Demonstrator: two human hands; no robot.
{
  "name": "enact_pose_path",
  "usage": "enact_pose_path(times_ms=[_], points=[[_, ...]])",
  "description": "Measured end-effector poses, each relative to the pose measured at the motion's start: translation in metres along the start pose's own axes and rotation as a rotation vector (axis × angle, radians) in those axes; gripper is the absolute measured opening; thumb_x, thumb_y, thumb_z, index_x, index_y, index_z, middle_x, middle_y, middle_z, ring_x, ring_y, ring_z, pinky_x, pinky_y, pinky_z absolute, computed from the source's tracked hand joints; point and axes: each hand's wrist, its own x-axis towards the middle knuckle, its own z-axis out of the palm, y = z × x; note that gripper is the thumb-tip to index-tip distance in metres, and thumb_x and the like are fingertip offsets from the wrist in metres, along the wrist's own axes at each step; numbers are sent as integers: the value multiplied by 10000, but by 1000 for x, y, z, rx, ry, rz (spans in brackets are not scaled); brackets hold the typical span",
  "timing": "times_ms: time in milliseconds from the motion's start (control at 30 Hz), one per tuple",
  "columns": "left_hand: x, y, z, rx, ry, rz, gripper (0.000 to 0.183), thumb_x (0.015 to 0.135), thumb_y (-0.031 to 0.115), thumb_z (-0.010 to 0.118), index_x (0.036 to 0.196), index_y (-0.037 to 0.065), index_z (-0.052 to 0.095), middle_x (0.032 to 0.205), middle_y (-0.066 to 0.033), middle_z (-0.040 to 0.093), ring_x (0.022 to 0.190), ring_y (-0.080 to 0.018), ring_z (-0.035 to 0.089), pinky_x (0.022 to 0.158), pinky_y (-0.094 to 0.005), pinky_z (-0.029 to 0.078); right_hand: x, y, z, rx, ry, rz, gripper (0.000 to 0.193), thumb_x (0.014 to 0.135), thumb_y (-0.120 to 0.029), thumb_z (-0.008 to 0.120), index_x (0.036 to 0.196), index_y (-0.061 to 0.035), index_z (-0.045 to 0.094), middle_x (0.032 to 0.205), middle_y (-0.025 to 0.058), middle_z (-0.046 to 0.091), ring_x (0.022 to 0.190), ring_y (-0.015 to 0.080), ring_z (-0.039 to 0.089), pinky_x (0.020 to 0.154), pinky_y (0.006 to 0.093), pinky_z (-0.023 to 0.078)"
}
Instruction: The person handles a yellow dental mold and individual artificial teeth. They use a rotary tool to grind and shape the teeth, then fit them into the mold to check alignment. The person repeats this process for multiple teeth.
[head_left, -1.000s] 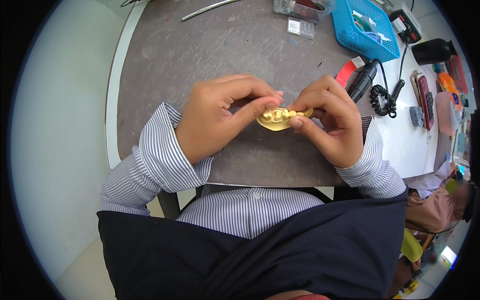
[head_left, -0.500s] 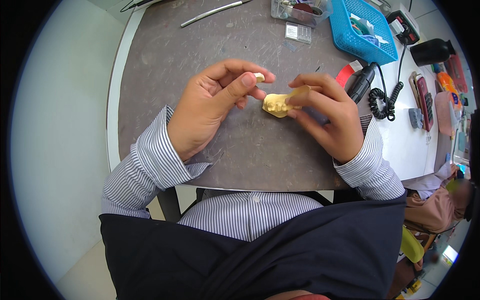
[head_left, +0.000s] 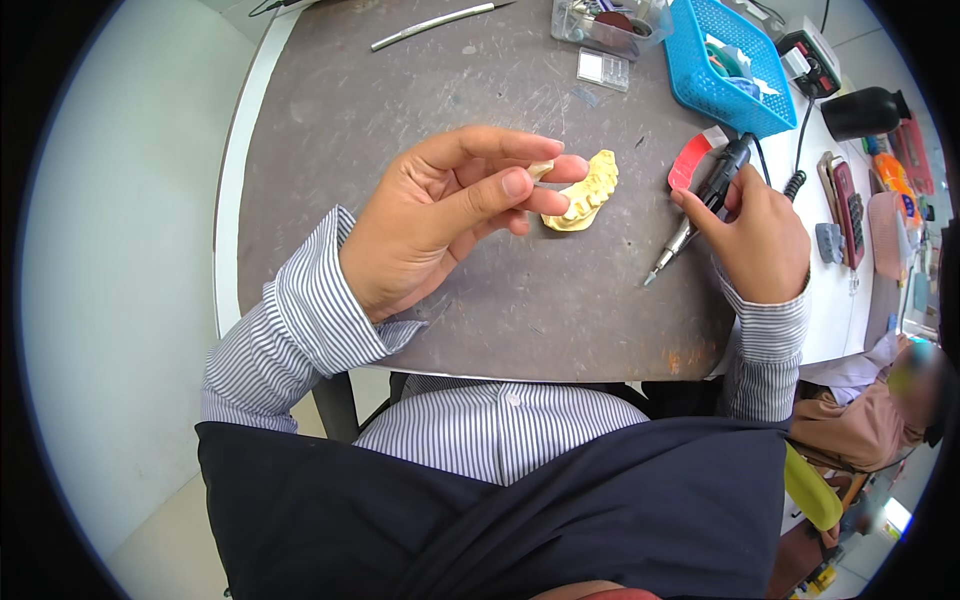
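My left hand [head_left: 440,210] pinches a small cream tooth-shaped piece [head_left: 541,170] between thumb and fingers, raised above the table. Just beyond its fingertips a yellow dental cast [head_left: 588,198], curved like an arch with teeth along it, lies on the dark tabletop. Over to the right, my right hand [head_left: 760,235] has its thumb and fingers around a rotary handpiece [head_left: 685,232], black with a silver front and a small bur tip. The thumb tip also lies against a red paper strip [head_left: 692,160]. My fingers partly hide the handpiece's middle.
A blue basket [head_left: 690,85] and a clear box [head_left: 612,38] of small tools stand at the back right. A knife-like hand tool [head_left: 432,28] lies at the back. Farther right are a black bottle [head_left: 860,108], a coiled cord [head_left: 795,185] and a grey block [head_left: 829,243].
My right hand has let go of the dental cast and moved right to the handpiece. The cast now lies turned, its arch pointing away. My left hand keeps the small piece.
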Motion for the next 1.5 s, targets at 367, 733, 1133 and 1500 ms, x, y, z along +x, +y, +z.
enact_pose_path(times_ms=[367,733,1133,1500], points=[[-5,5,7,133,35,29,274,869,91,523,1139,44,511,1084,-163,582,940,-158,606,792,-238,499,6,26,15,1028,-319,195,485,741,-159,690,1140,-80,425,516,18,513,419,89,513,387,212,392],[-8,6,10,129,-11,76,227,850,99,550,1067,37,526,1008,-173,613,834,-172,639,729,-275,526,-29,52,19,1842,259,182,721,734,-126,630,1293,-32,183,884,119,534,671,158,537,558,224,442],[-11,2,13,116,-89,132,244,832,50,554,1068,-2,525,987,-206,605,823,-189,639,720,-280,537,-16,19,-38,2613,157,-686,294,642,3,696,792,-41,448,832,71,394,590,113,427,514,218,427],[-13,1,15,79,-136,77,249,792,-32,566,1039,-29,529,957,-221,611,816,-207,643,727,-293,539,-11,-30,-31,2411,-240,-595,277,579,41,772,712,-45,545,827,57,491,577,112,491,506,224,430]])
